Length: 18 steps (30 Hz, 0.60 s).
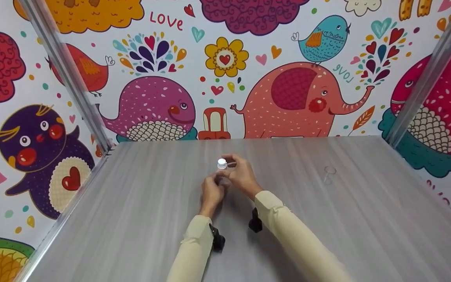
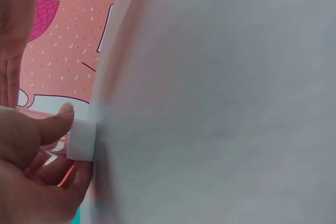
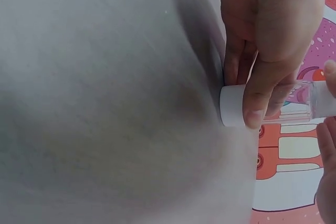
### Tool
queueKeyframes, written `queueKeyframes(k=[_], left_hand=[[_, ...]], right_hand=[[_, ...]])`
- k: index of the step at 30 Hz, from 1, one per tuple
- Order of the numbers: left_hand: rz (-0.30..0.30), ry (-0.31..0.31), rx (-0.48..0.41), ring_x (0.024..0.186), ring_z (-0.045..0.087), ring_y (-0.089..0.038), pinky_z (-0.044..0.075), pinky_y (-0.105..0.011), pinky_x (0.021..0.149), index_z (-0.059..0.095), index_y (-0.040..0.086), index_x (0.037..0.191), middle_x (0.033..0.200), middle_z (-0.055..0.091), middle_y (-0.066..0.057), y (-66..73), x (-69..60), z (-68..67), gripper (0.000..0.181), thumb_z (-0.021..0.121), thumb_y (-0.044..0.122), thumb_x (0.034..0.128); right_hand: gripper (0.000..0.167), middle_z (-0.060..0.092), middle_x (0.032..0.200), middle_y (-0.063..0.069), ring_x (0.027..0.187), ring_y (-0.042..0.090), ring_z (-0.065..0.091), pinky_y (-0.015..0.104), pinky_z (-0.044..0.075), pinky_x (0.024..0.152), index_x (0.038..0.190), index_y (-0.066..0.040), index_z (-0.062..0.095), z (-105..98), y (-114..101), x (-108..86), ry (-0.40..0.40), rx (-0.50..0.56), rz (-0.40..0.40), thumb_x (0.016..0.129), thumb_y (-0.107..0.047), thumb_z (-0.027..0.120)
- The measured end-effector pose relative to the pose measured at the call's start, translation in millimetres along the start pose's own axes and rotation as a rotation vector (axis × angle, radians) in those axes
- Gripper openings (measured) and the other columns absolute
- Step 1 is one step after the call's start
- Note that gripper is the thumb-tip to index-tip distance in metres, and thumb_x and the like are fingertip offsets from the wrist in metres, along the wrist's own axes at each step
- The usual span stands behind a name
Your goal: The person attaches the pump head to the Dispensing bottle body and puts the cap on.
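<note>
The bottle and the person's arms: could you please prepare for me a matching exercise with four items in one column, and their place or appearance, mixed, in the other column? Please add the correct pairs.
Column 1
1. bottle, middle section
2. right sleeve
3. left hand
4. right hand

Column 2
a. at the bottle's upper end
b. pale yellow
c. grips the bottle's lower end
d. transparent

Correct pairs: 1-d, 2-b, 3-c, 4-a

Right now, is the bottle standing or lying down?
Standing: the right wrist view shows the bottle square to the table, its white top pointing away.
</note>
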State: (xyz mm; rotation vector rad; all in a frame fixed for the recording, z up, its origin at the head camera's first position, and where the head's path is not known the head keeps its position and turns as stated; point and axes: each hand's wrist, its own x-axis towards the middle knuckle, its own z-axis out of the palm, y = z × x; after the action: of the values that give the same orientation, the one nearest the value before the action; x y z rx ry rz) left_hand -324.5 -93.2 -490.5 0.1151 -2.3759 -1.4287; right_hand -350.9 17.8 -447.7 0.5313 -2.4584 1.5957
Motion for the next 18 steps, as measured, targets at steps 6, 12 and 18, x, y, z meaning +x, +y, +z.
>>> queueKeyframes(k=[6, 12, 18], left_hand=[[0.023, -0.010, -0.013, 0.067, 0.046, -0.018, 0.039, -0.033, 0.063, 0.072, 0.000, 0.096, 0.073, 0.060, -0.011, -1.8, 1.1, -0.1, 0.020, 0.075, -0.001, 0.0764], [0.030, 0.005, 0.020, 0.063, 0.043, -0.018, 0.035, -0.032, 0.059, 0.066, -0.002, 0.080, 0.066, 0.052, -0.006, -3.2, 1.8, 0.3, 0.012, 0.075, -0.003, 0.0722], [0.045, 0.022, 0.036, 0.063, 0.044, -0.019, 0.036, -0.033, 0.059, 0.066, -0.002, 0.080, 0.068, 0.058, -0.015, -2.6, 1.9, 0.1, 0.011, 0.074, -0.003, 0.0721]], right_hand=[[0.051, 0.062, 0.130, 0.017, 0.121, 0.034, 0.061, 0.047, 0.050, 0.102, 0.130, -0.005, 0.060, -3.9, -2.2, -2.0, -0.008, 0.032, -0.013, 0.084, -0.014, 0.079], [0.049, 0.060, 0.137, 0.018, 0.126, 0.038, 0.058, 0.050, 0.049, 0.103, 0.133, -0.006, 0.061, -6.2, -3.3, -2.0, -0.057, 0.079, -0.042, 0.085, -0.001, 0.069], [0.045, 0.064, 0.132, 0.020, 0.121, 0.036, 0.062, 0.049, 0.049, 0.103, 0.131, 0.001, 0.062, -5.7, -1.1, -0.2, -0.088, 0.077, -0.113, 0.086, 0.008, 0.063]])
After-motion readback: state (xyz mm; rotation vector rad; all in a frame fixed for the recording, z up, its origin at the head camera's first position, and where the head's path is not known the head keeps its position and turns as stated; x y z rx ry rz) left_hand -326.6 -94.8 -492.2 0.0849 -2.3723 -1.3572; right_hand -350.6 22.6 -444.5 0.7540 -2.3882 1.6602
